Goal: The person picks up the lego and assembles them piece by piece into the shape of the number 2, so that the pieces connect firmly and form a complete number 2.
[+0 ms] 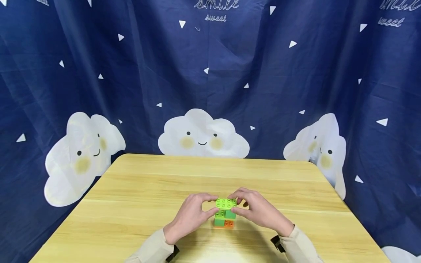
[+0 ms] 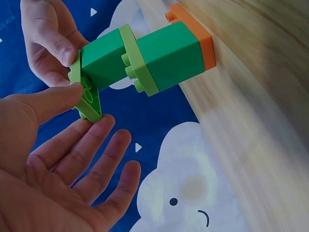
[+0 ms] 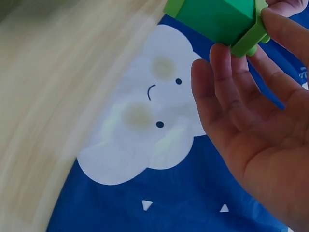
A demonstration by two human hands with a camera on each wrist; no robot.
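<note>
A small tower of toy building bricks stands on the table in the head view. At its bottom is a thin orange brick [image 2: 206, 43], then a green block [image 2: 173, 54], a thin light-green brick [image 2: 139, 63] and a second green block [image 2: 104, 58] set toward the right. Topping it is another light-green brick [image 1: 223, 203], its studs upward and its left part overhanging. My left hand [image 1: 190, 214] pinches the left end of that top brick between thumb and fingers. At the opposite end, my right hand [image 1: 261, 210] pinches it the same way.
The wooden table [image 1: 138, 204] carries the tower near its front middle. Behind and beside it hangs a dark blue curtain [image 1: 148, 73] with white clouds and triangles. A dark band [image 1: 277, 243] is on the right wrist.
</note>
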